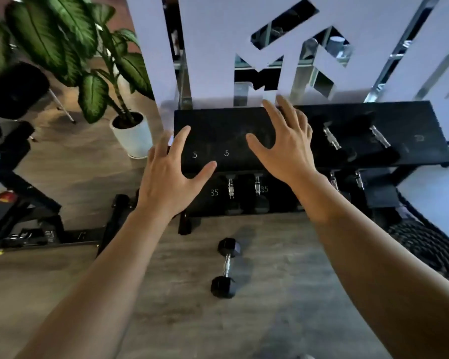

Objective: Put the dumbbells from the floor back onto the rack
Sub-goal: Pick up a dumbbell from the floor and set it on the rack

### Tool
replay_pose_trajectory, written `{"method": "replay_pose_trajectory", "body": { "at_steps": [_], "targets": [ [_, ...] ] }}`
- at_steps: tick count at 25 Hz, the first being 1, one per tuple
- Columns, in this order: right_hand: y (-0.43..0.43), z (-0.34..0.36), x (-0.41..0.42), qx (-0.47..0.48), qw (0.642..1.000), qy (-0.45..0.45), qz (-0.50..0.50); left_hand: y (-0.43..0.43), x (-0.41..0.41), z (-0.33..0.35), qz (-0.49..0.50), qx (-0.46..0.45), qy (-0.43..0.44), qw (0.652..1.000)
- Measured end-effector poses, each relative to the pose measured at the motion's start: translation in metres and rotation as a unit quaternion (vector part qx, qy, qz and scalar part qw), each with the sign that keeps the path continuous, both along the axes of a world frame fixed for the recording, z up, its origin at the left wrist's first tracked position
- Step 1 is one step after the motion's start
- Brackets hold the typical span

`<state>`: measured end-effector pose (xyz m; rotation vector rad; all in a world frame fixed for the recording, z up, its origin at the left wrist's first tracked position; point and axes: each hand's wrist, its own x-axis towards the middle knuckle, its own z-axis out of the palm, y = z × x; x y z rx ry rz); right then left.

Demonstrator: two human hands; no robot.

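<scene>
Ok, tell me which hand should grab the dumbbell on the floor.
Left, narrowly. The dumbbell lies between both arms. The left hand sits lower in view and nearer it than the right hand. Both are open and empty.

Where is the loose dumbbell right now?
Head view, lower centre: the dumbbell lies on the wood floor in front of the rack, between the outstretched forearms, neither hand touching it.

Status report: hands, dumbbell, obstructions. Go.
Left hand and right hand open, empty, over the rack. One dumbbell on the floor, untouched. Nothing blocking it.
</scene>
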<state>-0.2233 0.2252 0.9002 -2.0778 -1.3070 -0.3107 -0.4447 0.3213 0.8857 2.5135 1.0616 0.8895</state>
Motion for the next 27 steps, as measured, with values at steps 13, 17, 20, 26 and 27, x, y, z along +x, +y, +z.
{"method": "replay_pose_trajectory", "body": {
  "at_steps": [13, 17, 20, 26, 27],
  "targets": [
    [-0.004, -0.058, -0.006, 0.082, 0.964, 0.106, -0.229, 0.098, 0.06, -0.035, -0.257, -0.057, -0.006, 0.965],
    [0.005, -0.073, 0.001, 0.097, 0.935, 0.145, -0.307, 0.132, 0.101, -0.036, -0.301, -0.065, 0.019, 0.951],
    [0.005, -0.082, 0.0, 0.112, 0.904, 0.167, -0.376, 0.143, 0.135, -0.047, -0.332, -0.091, 0.015, 0.939],
    [0.026, -0.114, -0.02, 0.149, 0.805, 0.166, -0.549, 0.157, 0.213, -0.098, -0.463, -0.164, 0.03, 0.87],
    [0.033, -0.122, -0.024, 0.137, 0.787, 0.16, -0.579, 0.158, 0.228, -0.107, -0.496, -0.177, 0.031, 0.849]
  ]
}}
